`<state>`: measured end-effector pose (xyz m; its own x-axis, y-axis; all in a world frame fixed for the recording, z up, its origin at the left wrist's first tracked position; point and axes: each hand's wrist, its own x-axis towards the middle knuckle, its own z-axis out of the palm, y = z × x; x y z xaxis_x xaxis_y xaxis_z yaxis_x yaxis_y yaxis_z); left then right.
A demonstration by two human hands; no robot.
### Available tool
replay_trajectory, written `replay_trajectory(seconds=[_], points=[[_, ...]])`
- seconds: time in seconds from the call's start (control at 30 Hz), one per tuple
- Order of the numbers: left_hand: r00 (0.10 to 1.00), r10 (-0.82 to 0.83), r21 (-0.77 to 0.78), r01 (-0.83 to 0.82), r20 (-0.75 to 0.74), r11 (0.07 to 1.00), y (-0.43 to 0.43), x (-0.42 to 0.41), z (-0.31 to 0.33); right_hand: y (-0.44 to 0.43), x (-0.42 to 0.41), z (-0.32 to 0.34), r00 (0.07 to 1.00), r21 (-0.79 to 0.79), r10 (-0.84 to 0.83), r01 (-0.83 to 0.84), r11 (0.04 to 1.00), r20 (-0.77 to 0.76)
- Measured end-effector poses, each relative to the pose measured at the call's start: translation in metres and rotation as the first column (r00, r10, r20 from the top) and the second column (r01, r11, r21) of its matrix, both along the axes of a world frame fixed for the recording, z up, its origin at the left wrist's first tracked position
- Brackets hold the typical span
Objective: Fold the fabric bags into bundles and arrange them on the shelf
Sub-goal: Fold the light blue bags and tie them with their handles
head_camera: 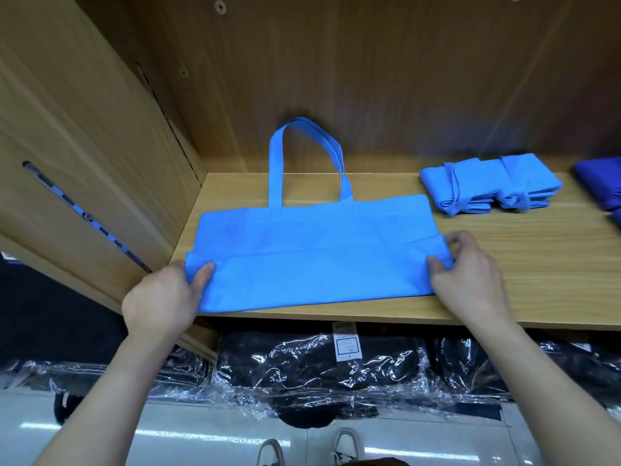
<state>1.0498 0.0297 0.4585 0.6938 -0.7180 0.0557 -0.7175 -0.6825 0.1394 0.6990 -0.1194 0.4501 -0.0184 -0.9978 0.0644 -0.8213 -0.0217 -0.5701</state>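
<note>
A light blue fabric bag lies flat on the wooden shelf, its handles pointing to the back panel. Its bottom part is folded up over the body in a wide band. My left hand pinches the left end of that fold between thumb and fingers. At the right end of the fold, my right hand pinches the fabric the same way. Two folded light blue bundles, each tied round with its handles, lie side by side at the back right of the shelf.
Dark blue fabric lies at the shelf's far right edge. The cabinet's side wall stands close on the left. Below the shelf are black goods in clear plastic wrap with a white label. My shoes show on the pale floor.
</note>
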Motion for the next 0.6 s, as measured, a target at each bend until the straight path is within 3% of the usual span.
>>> replay_trajectory(seconds=[0.1, 0.17, 0.23, 0.3, 0.33, 0.4, 0.5, 0.6], points=[[0.995, -0.019, -0.077, 0.027, 0.103, 0.997, -0.001, -0.002, -0.001, 0.004, 0.002, 0.002, 0.994, -0.042, 0.039, -0.044, 0.998, -0.099], [0.993, -0.072, -0.219, 0.09, 0.091, 0.971, -0.003, 0.001, -0.001, 0.006, 0.004, -0.003, 0.97, -0.176, 0.11, -0.15, 0.973, -0.217], [0.927, -0.322, -0.286, 0.366, 0.19, 0.885, -0.004, 0.006, -0.005, 0.005, 0.005, -0.011, 0.914, -0.209, 0.264, -0.336, 0.918, -0.309], [0.807, -0.555, -0.252, 0.591, 0.201, 0.767, 0.0, 0.01, -0.017, 0.0, -0.001, -0.019, 0.827, -0.127, 0.464, -0.522, 0.843, -0.318], [0.782, -0.614, -0.243, 0.62, 0.109, 0.746, 0.005, 0.012, -0.021, -0.002, -0.004, -0.019, 0.788, -0.1, 0.54, -0.588, 0.803, -0.296], [0.746, -0.662, -0.205, 0.639, -0.067, 0.741, 0.016, 0.018, -0.027, -0.004, -0.013, -0.013, 0.741, -0.041, 0.62, -0.65, 0.759, -0.259], [0.686, -0.726, -0.029, 0.726, -0.038, 0.687, 0.027, 0.024, -0.025, -0.005, -0.025, -0.006, 0.636, 0.123, 0.711, -0.714, 0.69, -0.3], [0.694, -0.715, -0.05, 0.714, -0.077, 0.698, 0.028, 0.032, -0.015, -0.007, -0.034, -0.003, 0.543, 0.179, 0.761, -0.759, 0.625, -0.354]])
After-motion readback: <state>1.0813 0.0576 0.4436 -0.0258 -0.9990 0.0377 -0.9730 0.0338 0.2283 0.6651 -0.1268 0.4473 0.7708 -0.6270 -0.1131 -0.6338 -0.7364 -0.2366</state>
